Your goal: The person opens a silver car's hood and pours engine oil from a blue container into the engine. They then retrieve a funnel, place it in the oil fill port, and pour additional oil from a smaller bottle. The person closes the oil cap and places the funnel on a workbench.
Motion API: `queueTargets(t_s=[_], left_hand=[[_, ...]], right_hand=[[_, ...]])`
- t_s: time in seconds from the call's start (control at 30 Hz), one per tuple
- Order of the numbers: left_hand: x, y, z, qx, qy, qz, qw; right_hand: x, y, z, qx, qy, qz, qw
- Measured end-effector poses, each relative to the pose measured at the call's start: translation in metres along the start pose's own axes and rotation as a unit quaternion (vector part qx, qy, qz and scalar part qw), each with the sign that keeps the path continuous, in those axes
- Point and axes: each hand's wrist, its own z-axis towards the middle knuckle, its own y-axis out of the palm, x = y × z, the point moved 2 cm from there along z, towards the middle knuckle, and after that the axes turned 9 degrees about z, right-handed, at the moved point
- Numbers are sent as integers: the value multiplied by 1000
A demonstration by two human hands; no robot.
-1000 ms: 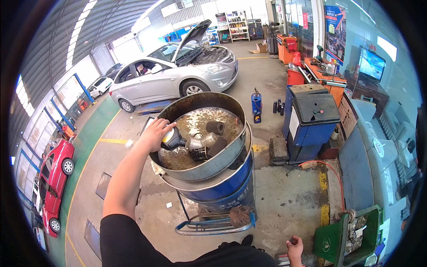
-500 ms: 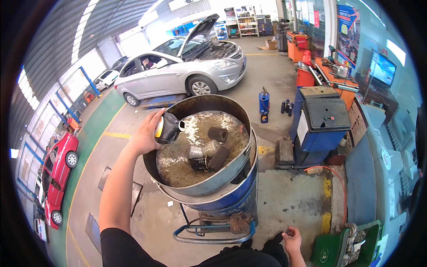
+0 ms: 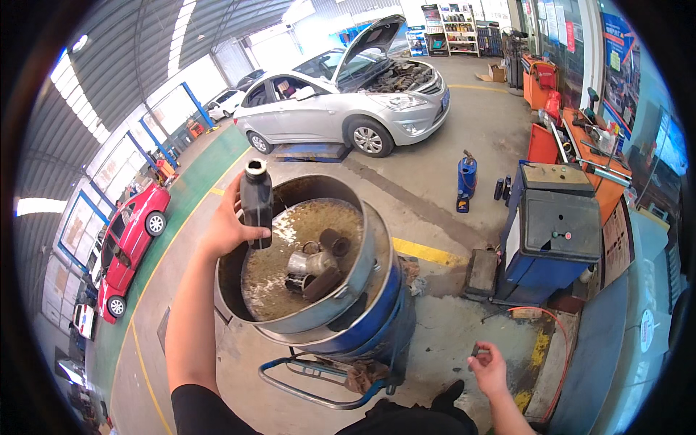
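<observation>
A small black bottle (image 3: 258,209) with an open, uncapped mouth stands upright in my left hand (image 3: 225,230), whose fingers wrap round it. The hand is over the left rim of a wide metal basin (image 3: 313,317) with grimy, oily residue on its inner surface. Inside the basin lie dark cylindrical pieces (image 3: 333,242) that look like used oil filters, and a clear plastic cup (image 3: 299,262). Low at the right, apart from the basin, my right hand (image 3: 490,371) pinches a small dark cap-like piece (image 3: 475,350) between thumb and fingers.
The basin rests on a blue drum (image 3: 384,326) with a tubular handle (image 3: 319,402) in front. Beyond it stands a silver car (image 3: 304,119), hood raised. To the right are a blue bin (image 3: 544,235), a blue pump can (image 3: 467,177) and a red hose (image 3: 564,333) on the floor.
My left hand has turned the bottle from tipped over the basin to upright with its mouth up. My right hand has risen slightly, and the view has shifted left.
</observation>
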Motion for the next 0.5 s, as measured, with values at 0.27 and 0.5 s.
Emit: queueTargets(t_s=[0.27, 0.5], left_hand=[[183, 75, 73, -52, 74, -161, 983], [319, 257, 124, -231, 299, -13, 926]], right_hand=[[-217, -65, 96, -34, -219, 18, 975], [-310, -101, 146, 15, -321, 11, 947]])
